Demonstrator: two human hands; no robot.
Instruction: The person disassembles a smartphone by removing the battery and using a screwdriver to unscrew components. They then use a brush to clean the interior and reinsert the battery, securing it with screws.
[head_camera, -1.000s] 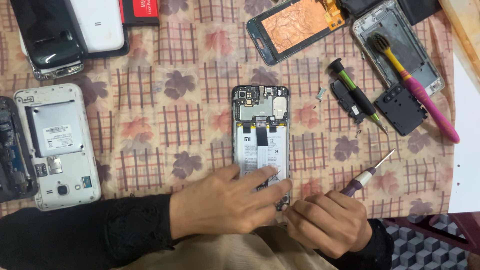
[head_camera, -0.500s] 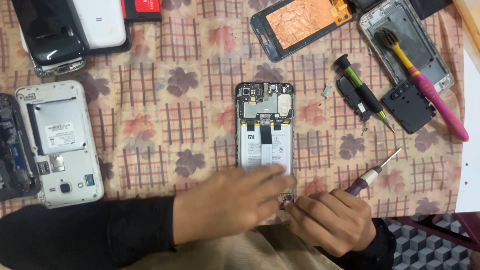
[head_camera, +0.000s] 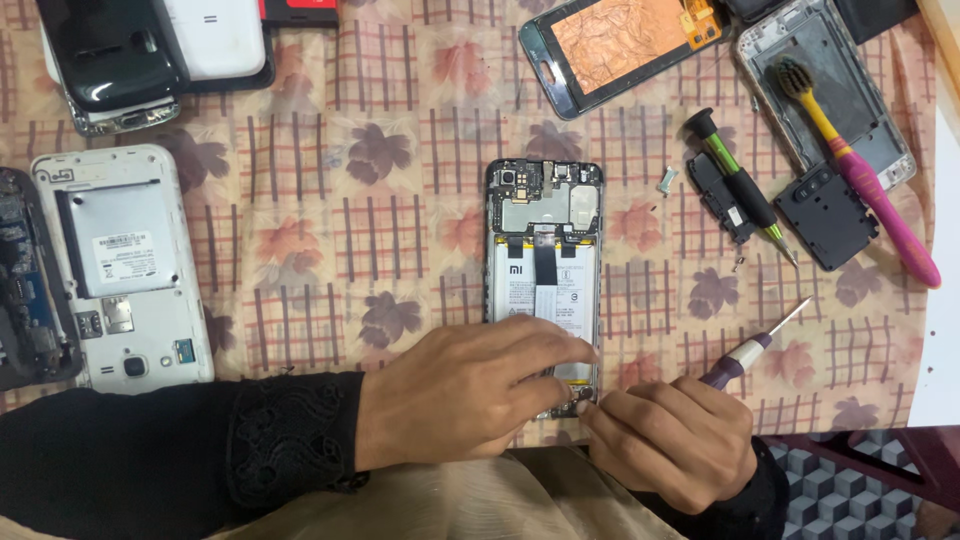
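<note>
Two hands (head_camera: 470, 395) (head_camera: 670, 450), one opened phone (head_camera: 545, 270), one screwdriver (head_camera: 750, 348)

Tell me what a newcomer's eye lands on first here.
The opened smartphone lies mid-cloth, its battery and circuit board bare. The left hand presses its lower end while the right hand, gripping a purple-handled screwdriver, works at its bottom corner. At upper right, a pink toothbrush lies across a bare phone frame.

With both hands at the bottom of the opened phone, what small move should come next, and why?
Probably lift the small part at the bottom edge of the opened phone: the left hand pins the phone, the right hand pinches there, and its screwdriver points away.
</note>
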